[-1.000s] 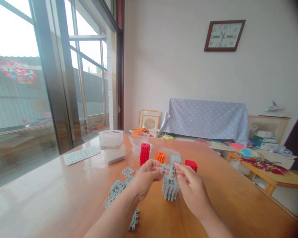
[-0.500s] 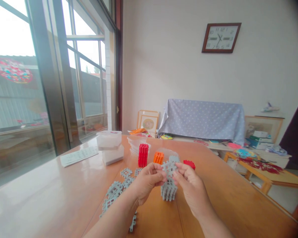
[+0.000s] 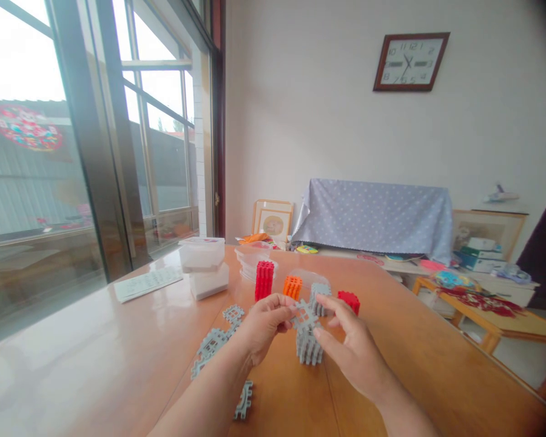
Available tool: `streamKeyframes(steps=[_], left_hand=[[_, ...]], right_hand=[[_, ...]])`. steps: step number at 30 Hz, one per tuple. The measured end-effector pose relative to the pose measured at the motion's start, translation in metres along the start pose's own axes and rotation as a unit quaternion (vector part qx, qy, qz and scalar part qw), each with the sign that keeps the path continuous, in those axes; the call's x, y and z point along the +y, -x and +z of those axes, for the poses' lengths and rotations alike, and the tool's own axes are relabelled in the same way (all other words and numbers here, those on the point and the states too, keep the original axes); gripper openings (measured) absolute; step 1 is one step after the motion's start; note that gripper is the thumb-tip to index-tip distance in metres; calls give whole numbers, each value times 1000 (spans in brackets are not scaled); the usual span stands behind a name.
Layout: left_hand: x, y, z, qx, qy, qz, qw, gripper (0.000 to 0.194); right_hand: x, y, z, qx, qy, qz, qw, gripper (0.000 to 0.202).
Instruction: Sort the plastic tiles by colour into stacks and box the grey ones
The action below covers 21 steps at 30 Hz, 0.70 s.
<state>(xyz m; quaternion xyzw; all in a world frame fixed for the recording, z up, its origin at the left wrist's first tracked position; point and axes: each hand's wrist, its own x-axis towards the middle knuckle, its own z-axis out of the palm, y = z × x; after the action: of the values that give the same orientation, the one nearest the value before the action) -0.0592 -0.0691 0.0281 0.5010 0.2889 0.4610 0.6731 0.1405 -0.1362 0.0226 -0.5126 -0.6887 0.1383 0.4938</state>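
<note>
Between thumb and fingers my left hand (image 3: pixel 266 325) pinches a flat grey building tile (image 3: pixel 306 315) with a notched edge and window-like holes. My right hand (image 3: pixel 352 346) is at the tile's right side, thumb and fingers spread apart. Just below the tile stands a stack of grey tiles (image 3: pixel 309 351) on the table. Loose grey tiles (image 3: pixel 213 343) lie to the left, partly hidden by my left forearm. Behind my hands are a tall red stack (image 3: pixel 264 280), an orange stack (image 3: pixel 293 287), another grey stack (image 3: pixel 320 297) and a lower red stack (image 3: pixel 348 301).
Two white plastic boxes (image 3: pixel 209 280) sit stacked at the table's far left, beside a printed sheet (image 3: pixel 148 284). Clear plastic containers (image 3: pixel 250 261) stand behind the tall red stack. A low wooden stand (image 3: pixel 495 321) is off the table's right side.
My right hand has opened and let go of the grey tile. The tile has dropped slightly toward the grey stack, still in my left hand. The view has shifted slightly.
</note>
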Motion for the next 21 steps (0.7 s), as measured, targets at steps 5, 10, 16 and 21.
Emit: streamKeyframes(steps=[5,10,16,21], left_hand=[[0,2,3,-40,-31,-22,998,31],[-3,2,2,-47,-43,-26,998,33],[-5,0,1,12,-59,-27,998,35],[-6,-2,-1,36,-94,-30,994,27]], right_hand=[[-2,1,-1,-83,24,-39,995,66],[-1,0,-5,-128,6,-11,992,61],[17,-5,-16,-86,17,77,993,57],[33,-5,-11,-93,5,115,989,64]])
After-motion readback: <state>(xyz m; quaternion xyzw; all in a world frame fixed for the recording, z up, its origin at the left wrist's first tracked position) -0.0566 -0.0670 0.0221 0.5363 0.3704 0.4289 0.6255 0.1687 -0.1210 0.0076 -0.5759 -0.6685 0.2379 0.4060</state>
